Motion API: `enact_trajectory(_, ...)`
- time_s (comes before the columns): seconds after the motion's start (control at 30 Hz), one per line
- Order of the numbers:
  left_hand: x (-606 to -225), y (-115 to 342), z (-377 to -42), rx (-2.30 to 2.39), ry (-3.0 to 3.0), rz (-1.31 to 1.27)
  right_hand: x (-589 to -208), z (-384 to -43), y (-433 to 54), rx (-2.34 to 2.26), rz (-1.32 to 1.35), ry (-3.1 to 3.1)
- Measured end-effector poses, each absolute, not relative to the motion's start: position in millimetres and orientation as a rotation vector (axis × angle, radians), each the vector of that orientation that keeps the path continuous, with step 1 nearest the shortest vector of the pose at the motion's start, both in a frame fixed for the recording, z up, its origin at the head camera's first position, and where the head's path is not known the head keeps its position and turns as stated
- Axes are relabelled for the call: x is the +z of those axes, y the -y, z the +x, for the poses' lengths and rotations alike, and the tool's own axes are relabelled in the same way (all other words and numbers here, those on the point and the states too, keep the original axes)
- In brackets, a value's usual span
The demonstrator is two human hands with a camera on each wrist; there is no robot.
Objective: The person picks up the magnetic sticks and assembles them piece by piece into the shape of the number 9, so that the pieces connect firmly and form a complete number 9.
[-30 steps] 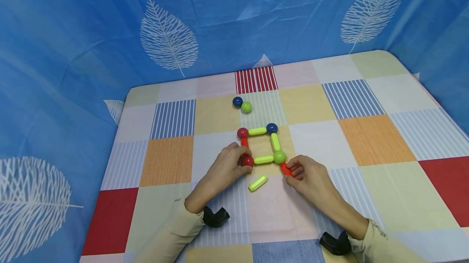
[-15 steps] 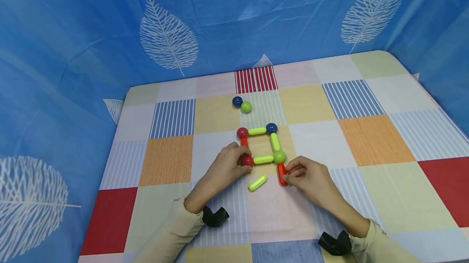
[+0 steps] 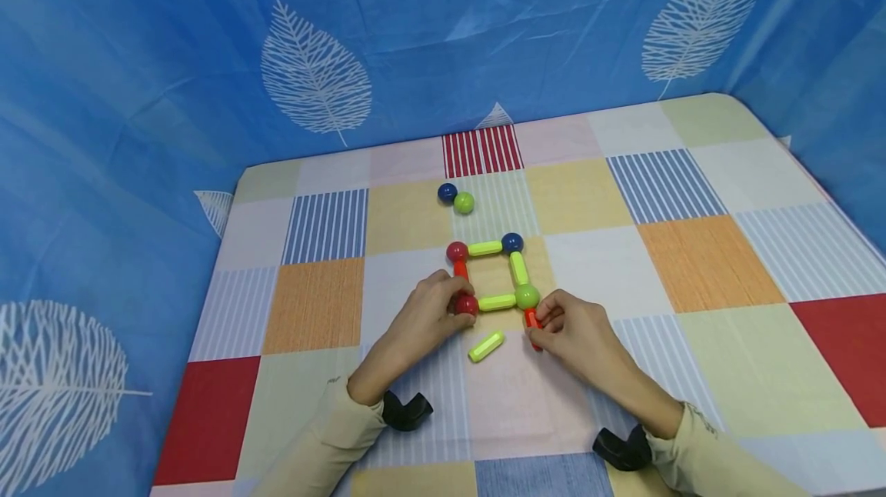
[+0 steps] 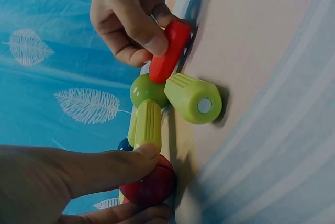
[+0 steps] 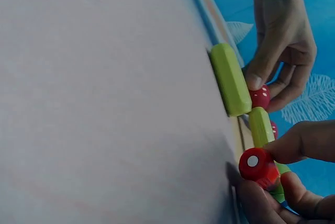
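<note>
A four-sided frame of magnetic rods and balls lies mid-table in the head view. My left hand (image 3: pixel 432 308) pinches the red ball (image 3: pixel 466 305) at its near left corner. The thumb shows on that ball in the left wrist view. My right hand (image 3: pixel 577 331) pinches a red rod (image 4: pixel 170 51) between thumb and fingers, its far end at the green ball (image 3: pixel 527 296) of the near right corner. A blue ball (image 3: pixel 512 243) and another red ball (image 3: pixel 457 251) form the far corners. Green rods and one red rod join the corners.
A loose yellow-green rod (image 3: pixel 486 346) lies just in front of the frame, between the hands. Farther back a blue ball (image 3: pixel 447 193) and a green ball (image 3: pixel 464 203) sit side by side. A blue leaf-patterned curtain (image 3: pixel 429 35) stands behind the patchwork tablecloth (image 3: pixel 388 374).
The red rod in my right hand has swung from slanting rightward to pointing nearly straight toward me from the green ball. The right hand shifted slightly left; the left hand stayed put.
</note>
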State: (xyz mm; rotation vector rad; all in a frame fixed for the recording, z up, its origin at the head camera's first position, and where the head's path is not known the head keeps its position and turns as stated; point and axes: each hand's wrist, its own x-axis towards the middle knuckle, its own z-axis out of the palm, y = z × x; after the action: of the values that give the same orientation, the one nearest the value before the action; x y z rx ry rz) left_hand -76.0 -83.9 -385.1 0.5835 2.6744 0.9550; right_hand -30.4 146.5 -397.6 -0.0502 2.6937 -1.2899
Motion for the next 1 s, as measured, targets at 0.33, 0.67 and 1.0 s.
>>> enact_trajectory(0.33,-386,86,-76,0.97,-2.673,0.598,-395,-31,-150,-1.335,-0.031,-2.587)
enact_trajectory(0.67,-387,84,-76,0.978,-2.685,0.641,-377,-41,-165,-1.236,-0.102,-2.62)
enact_trajectory(1.0,-388,83,-78,0.977,-2.69,0.627,-342,-113,-185,-1.033,-0.436,-2.691)
